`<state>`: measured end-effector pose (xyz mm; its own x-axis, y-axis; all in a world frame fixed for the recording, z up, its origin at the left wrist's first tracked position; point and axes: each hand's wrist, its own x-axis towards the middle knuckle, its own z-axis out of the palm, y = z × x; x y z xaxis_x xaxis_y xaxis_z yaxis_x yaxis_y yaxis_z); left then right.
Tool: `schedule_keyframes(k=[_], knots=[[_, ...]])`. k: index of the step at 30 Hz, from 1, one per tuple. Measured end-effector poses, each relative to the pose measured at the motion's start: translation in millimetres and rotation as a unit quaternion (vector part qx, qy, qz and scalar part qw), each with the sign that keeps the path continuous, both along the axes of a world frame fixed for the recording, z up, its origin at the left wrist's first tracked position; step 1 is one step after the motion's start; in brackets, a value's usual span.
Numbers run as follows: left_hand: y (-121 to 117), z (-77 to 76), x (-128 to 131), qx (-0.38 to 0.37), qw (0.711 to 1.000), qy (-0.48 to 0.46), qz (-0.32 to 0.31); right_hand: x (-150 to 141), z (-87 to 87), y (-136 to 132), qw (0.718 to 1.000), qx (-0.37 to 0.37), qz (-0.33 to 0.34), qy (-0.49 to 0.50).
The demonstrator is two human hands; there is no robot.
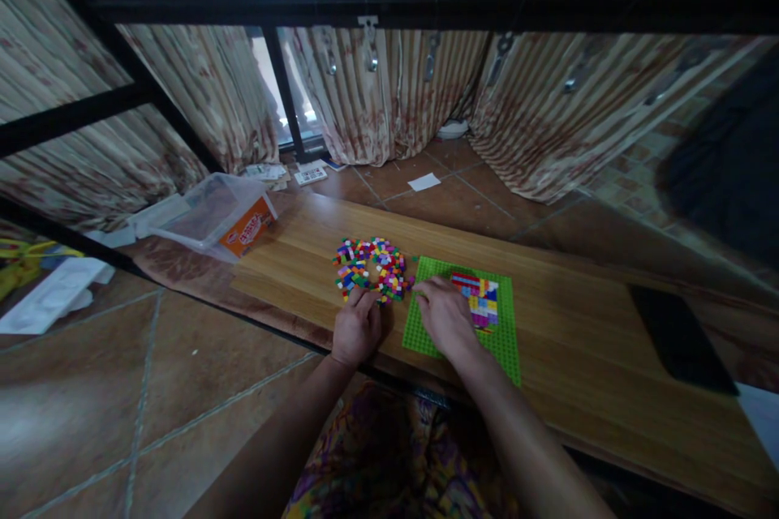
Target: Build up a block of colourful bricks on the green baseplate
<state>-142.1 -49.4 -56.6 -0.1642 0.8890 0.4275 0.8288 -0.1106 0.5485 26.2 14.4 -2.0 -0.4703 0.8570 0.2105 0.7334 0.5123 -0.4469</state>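
Note:
A pile of small coloured bricks (370, 266) lies on a low wooden table (584, 340). Beside it on the right sits a green baseplate (505, 336) with a patch of coloured bricks (480, 298) built on it. My left hand (356, 328) rests at the near edge of the pile, fingers curled and touching the bricks. My right hand (444, 315) lies on the left part of the baseplate, its fingertips at the plate's left edge beside the pile. Whether either hand pinches a brick is too small to tell.
A clear plastic box with an orange label (222, 215) lies tilted at the table's left end. A black flat object (678, 336) rests on the table's right part. Black metal bars (426, 4) cross overhead. Curtains hang behind, and papers lie on the tiled floor.

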Motion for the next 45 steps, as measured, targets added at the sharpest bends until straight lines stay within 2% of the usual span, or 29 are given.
schedule_keyframes(k=[5, 11, 16, 22, 26, 40, 45], knots=[[-0.2, -0.4, -0.1, 0.001, 1.0, -0.003, -0.005, -14.1, -2.8, 8.0, 0.996, 0.022, -0.042, -0.078], [-0.2, -1.0, -0.3, 0.001, 1.0, 0.001, -0.002, -29.5, 2.2, 6.0, 0.992, -0.004, -0.045, -0.115], [0.0, -3.0, -1.3, -0.001, 1.0, 0.002, -0.006, -27.5, -3.9, 7.8, 0.993, -0.028, -0.051, -0.099], [-0.2, -2.3, -0.9, -0.005, 1.0, -0.005, -0.007, -27.1, -13.2, 11.7, 0.999, -0.035, 0.006, -0.036], [-0.4, -0.6, -0.4, -0.007, 1.0, -0.003, -0.004, -30.7, -18.6, 15.0, 0.999, -0.041, 0.013, -0.03], [0.4, -1.9, -0.5, 0.0, 1.0, -0.001, -0.005, -39.9, -16.9, 20.6, 0.995, -0.028, -0.016, -0.098], [-0.8, 2.5, -1.3, 0.02, 0.999, -0.033, -0.008, -33.3, -12.0, 1.6, 1.0, -0.025, -0.003, -0.016]])
